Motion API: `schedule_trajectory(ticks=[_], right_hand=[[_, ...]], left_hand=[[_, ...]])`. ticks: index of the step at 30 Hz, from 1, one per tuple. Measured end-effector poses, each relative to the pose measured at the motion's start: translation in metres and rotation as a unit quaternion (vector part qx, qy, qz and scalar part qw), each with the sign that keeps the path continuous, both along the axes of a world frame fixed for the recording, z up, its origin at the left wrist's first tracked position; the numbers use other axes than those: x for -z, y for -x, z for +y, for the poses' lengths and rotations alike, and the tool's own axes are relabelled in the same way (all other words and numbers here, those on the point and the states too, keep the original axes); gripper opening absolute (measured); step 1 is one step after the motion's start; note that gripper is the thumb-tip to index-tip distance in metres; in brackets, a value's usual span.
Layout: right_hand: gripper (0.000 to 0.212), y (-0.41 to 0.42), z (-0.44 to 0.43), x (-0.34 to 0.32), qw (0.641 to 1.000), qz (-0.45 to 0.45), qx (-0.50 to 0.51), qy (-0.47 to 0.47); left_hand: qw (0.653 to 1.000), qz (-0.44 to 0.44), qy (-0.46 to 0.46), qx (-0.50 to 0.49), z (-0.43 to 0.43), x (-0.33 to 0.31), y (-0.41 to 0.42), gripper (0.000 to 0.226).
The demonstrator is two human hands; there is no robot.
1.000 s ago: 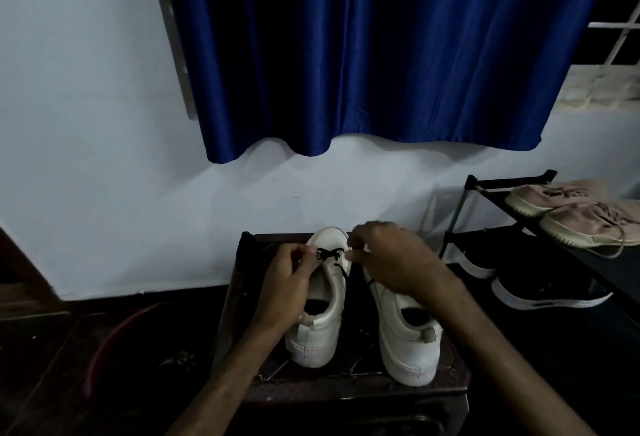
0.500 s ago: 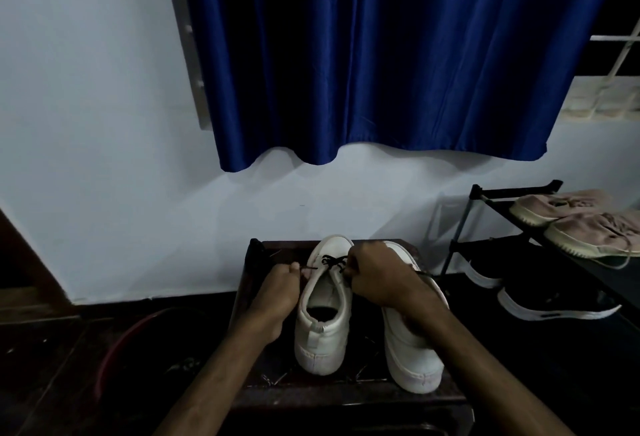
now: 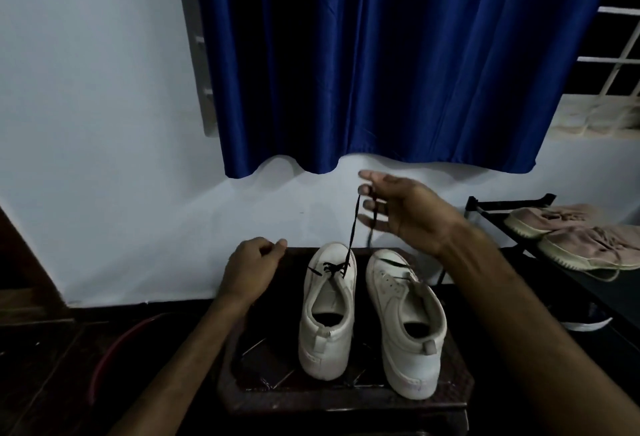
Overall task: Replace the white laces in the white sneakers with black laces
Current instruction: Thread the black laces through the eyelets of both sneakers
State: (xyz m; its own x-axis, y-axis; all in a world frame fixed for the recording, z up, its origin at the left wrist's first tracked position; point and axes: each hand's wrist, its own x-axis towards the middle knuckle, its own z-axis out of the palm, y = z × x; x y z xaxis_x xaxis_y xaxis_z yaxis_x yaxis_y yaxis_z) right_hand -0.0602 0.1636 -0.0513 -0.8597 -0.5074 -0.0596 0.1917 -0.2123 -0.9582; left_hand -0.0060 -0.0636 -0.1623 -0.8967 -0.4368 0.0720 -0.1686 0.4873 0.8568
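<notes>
Two white sneakers stand heel-toward-me on a dark stool (image 3: 446, 397). The left sneaker (image 3: 327, 311) has a black lace (image 3: 353, 227) threaded through its far eyelets. My right hand (image 3: 407, 210) is raised above the shoes and pinches the free end of that lace, which runs taut up from the eyelets. My left hand (image 3: 251, 267) rests curled on the stool's far left edge, beside the left sneaker; whether it holds the lace's other end is hidden. The right sneaker (image 3: 405, 318) shows a short dark strand near its toe.
A black shoe rack (image 3: 491, 205) at the right carries pinkish shoes (image 3: 581, 238) and darker shoes below. A blue curtain (image 3: 381, 61) hangs over the white wall behind. A red-rimmed basin (image 3: 114, 349) sits on the floor at the left.
My right hand has lifted from the left sneaker's eyelets up and to the right, drawing the black lace out taut. My left hand has moved left, off the shoe.
</notes>
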Motion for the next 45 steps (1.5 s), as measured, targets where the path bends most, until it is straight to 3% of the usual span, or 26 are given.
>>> schedule_trajectory(ticks=[1,2,3,5,7,9,16,23,30,33,35,36,37,38,39,40,43,45], right_hand=[[0.021,-0.001,0.0,-0.012,0.998,0.003,0.003,0.056],[0.022,-0.004,0.0,-0.022,0.995,0.008,0.007,0.095],[0.024,-0.006,-0.003,-0.029,0.993,0.016,0.009,0.117],[0.028,-0.012,-0.011,-0.036,0.99,0.039,0.008,0.135],[0.03,-0.018,-0.02,-0.037,0.989,0.055,0.008,0.139],[0.03,-0.021,-0.026,-0.035,0.988,0.063,0.011,0.142],[0.027,-0.021,-0.022,-0.019,0.984,0.123,0.081,0.102],[0.025,-0.015,-0.016,-0.002,0.981,0.098,0.111,0.125],[0.026,-0.001,0.006,0.021,0.975,0.091,0.168,0.116],[0.026,0.0,0.014,0.032,0.979,0.105,0.166,0.052],[0.026,0.0,0.019,0.038,0.976,0.139,0.151,-0.068],[0.025,0.0,0.023,0.039,0.951,0.187,0.139,-0.205],[0.023,0.0,0.027,0.039,0.884,0.242,0.122,-0.38],[0.024,-0.001,0.029,0.037,0.79,0.29,0.107,-0.529],[0.025,-0.006,0.027,0.032,0.714,0.331,0.112,-0.607],[0.025,-0.01,0.022,0.028,0.7,0.361,0.121,-0.604],[0.023,-0.016,0.001,0.026,0.829,0.375,0.053,-0.41],[0.02,-0.015,-0.007,0.035,0.861,0.35,0.008,-0.368]], left_hand=[[0.996,0.031,0.084,-0.01,0.0,-0.002,-0.001,0.027],[0.992,0.074,0.105,-0.012,0.003,-0.007,-0.003,0.025],[0.989,0.119,0.087,0.002,0.008,-0.015,-0.004,0.023],[0.982,0.171,-0.034,0.075,0.028,-0.042,-0.009,0.018],[0.957,0.151,-0.185,0.163,0.051,-0.07,-0.016,0.029],[0.932,0.122,-0.258,0.222,0.065,-0.093,-0.02,0.037],[0.902,0.018,-0.307,0.303,0.06,-0.103,-0.022,0.038],[0.904,-0.016,-0.243,0.352,0.057,-0.087,-0.023,0.02],[0.951,0.004,-0.137,0.279,0.045,-0.086,-0.016,0.016],[0.972,0.049,-0.025,0.227,0.041,-0.084,-0.017,0.014],[0.978,0.079,0.06,0.181,0.04,-0.081,-0.018,0.013],[0.977,0.088,0.104,0.164,0.04,-0.08,-0.017,0.014],[0.974,0.092,0.142,0.152,0.04,-0.079,-0.016,0.016],[0.969,0.095,0.17,0.15,0.042,-0.079,-0.015,0.017],[0.964,0.096,0.192,0.156,0.044,-0.079,-0.013,0.017],[0.959,0.097,0.207,0.168,0.048,-0.079,-0.011,0.016],[0.946,0.109,0.238,0.191,0.055,-0.078,-0.008,0.023],[0.942,0.117,0.244,0.197,0.053,-0.076,-0.006,0.036]])
